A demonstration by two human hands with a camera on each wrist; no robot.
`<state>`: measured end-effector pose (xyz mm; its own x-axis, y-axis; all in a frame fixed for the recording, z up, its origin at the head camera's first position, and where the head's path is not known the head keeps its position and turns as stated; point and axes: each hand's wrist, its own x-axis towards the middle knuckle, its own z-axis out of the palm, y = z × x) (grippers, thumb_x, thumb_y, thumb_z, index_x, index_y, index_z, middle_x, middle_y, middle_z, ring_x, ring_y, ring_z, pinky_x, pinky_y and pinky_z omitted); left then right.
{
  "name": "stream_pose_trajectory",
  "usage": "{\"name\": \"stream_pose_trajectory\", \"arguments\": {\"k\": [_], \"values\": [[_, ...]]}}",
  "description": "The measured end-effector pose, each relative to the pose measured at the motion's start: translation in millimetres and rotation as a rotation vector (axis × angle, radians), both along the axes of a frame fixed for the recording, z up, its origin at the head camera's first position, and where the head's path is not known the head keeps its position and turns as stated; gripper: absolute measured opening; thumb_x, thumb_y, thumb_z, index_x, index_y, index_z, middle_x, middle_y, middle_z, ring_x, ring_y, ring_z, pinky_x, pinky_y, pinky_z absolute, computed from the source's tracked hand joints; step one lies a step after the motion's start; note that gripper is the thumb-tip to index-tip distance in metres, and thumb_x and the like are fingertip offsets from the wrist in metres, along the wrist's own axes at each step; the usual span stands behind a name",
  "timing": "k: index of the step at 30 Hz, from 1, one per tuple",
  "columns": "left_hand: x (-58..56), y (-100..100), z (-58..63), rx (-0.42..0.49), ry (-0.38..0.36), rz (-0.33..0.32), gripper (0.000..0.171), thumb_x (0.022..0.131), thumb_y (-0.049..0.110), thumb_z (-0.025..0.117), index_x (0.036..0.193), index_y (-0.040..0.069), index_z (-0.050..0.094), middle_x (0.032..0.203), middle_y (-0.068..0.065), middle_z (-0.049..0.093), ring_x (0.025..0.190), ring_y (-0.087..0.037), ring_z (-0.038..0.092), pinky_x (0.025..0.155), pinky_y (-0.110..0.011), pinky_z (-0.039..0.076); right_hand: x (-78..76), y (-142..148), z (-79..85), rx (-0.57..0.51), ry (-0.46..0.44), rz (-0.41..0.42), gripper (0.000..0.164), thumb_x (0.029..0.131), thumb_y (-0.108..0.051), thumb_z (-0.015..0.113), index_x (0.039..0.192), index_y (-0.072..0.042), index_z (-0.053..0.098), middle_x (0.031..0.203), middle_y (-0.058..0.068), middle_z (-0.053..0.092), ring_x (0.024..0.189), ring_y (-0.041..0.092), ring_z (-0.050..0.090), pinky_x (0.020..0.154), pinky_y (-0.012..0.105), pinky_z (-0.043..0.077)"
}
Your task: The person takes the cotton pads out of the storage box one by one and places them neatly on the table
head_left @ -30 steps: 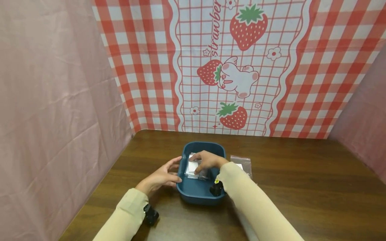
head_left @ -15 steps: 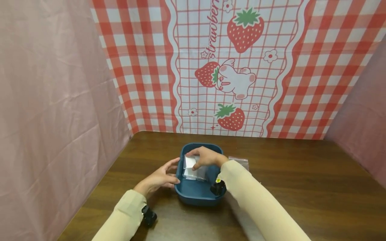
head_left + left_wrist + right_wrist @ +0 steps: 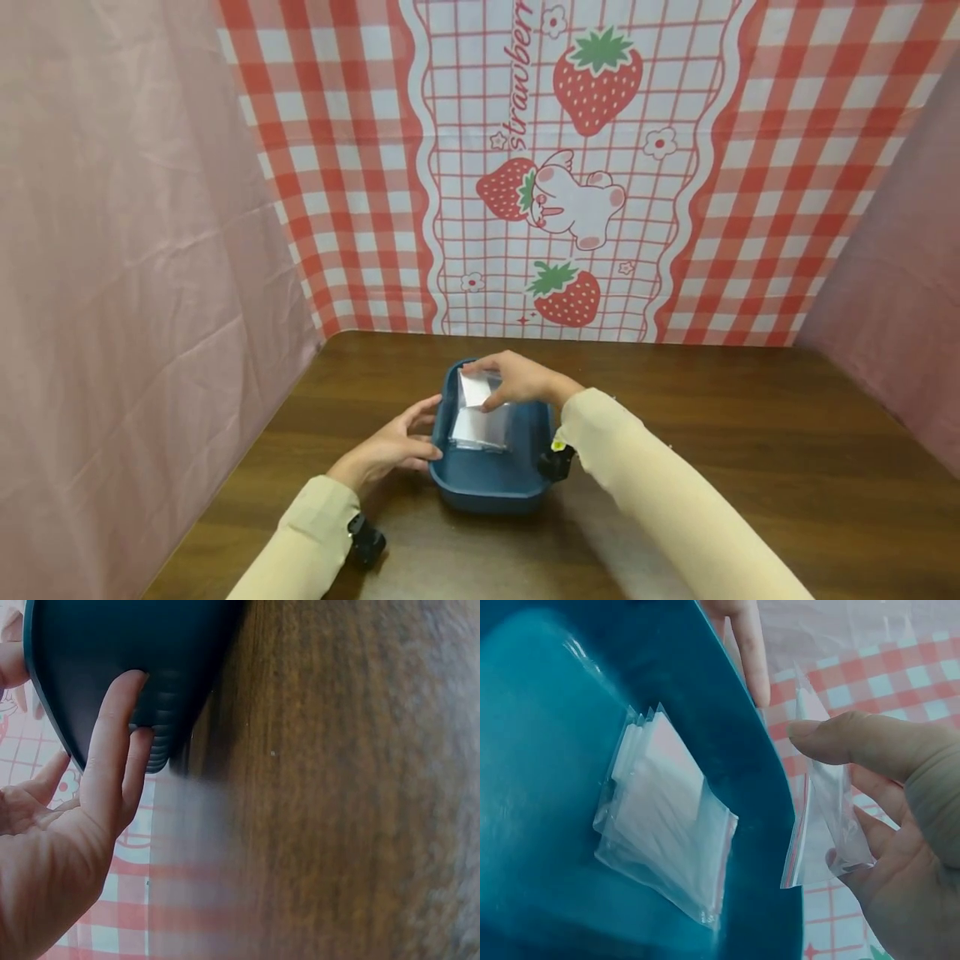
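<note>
A dark blue plastic bin (image 3: pixel 491 502) stands on the wooden table. The straight fingers of my left hand (image 3: pixel 390 450) touch its left outer wall; the left wrist view shows fingertips against the bin's side (image 3: pixel 67 682). My right hand (image 3: pixel 521 377) pinches a small clear zip-lock bag (image 3: pixel 829 795) with something flat and white in it, near the bin's far end. In the right wrist view, that bag is up at rim height, thumb on one face and fingers on the other. Several similar bags (image 3: pixel 667 810) lie in a small pile on the bin's floor.
A wrist camera (image 3: pixel 367 542) is strapped to each sleeve. The table (image 3: pixel 720 467) extends right and left of the bin. A red-and-white strawberry cloth (image 3: pixel 558 208) hangs at the back, and pink cloth (image 3: pixel 150 250) hangs at the sides.
My right hand has lifted one bag from the pile and moved slightly up and away, uncovering more of the others. The bag on the table at right is now behind the sleeve.
</note>
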<state>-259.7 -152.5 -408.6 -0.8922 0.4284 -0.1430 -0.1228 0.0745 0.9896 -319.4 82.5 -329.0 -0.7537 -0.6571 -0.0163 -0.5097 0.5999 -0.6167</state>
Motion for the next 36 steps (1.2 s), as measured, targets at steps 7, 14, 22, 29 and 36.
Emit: {"name": "stream_pose_trajectory", "arguments": {"k": [7, 14, 22, 29, 36], "values": [[1.1, 0, 1.2, 0.001, 0.011, -0.001, 0.088, 0.075, -0.006, 0.066, 0.148, 0.014, 0.022, 0.141, -0.025, 0.027, 0.114, -0.038, 0.048, 0.072, -0.042, 0.053, 2.0, 14, 6.5, 0.0, 0.049, 0.0, 0.061, 0.075, -0.011, 0.077, 0.132, -0.017, 0.055, 0.137, 0.003, 0.048, 0.127, 0.026, 0.039, 0.099, 0.047, 0.035], [1.0, 1, 0.7, 0.001, 0.012, 0.003, 0.086, 0.076, -0.008, 0.065, 0.148, 0.014, 0.023, 0.141, -0.025, 0.028, 0.113, -0.037, 0.049, 0.071, -0.041, 0.053, 3.6, 33, 10.5, -0.043, 0.063, -0.016, 0.061, 0.074, -0.007, 0.077, 0.131, -0.015, 0.055, 0.138, 0.003, 0.046, 0.128, 0.027, 0.037, 0.1, 0.049, 0.033], [1.2, 1, 1.2, -0.005, 0.02, -0.008, 0.087, 0.076, -0.007, 0.065, 0.148, 0.014, 0.022, 0.141, -0.026, 0.027, 0.113, -0.037, 0.049, 0.07, -0.04, 0.053, 5.3, 60, 9.0, -0.069, 0.098, -0.032, 0.061, 0.074, -0.005, 0.076, 0.13, -0.012, 0.055, 0.138, 0.003, 0.046, 0.13, 0.028, 0.035, 0.102, 0.05, 0.031], [0.7, 0, 3.0, -0.012, 0.023, -0.004, 0.086, 0.076, -0.008, 0.064, 0.148, 0.013, 0.022, 0.14, -0.026, 0.028, 0.112, -0.037, 0.05, 0.07, -0.04, 0.053, 10.1, 82, 9.3, -0.13, 0.088, -0.042, 0.061, 0.074, -0.001, 0.075, 0.13, -0.009, 0.054, 0.14, 0.007, 0.043, 0.13, 0.031, 0.033, 0.1, 0.051, 0.032], [1.1, 0, 1.9, -0.014, 0.016, -0.007, 0.087, 0.076, -0.007, 0.065, 0.148, 0.013, 0.022, 0.141, -0.025, 0.027, 0.113, -0.037, 0.049, 0.07, -0.04, 0.053, 8.9, 108, 0.3, -0.123, 0.135, -0.046, 0.061, 0.074, -0.005, 0.076, 0.13, -0.008, 0.054, 0.14, 0.01, 0.043, 0.129, 0.034, 0.035, 0.099, 0.053, 0.033]]}}
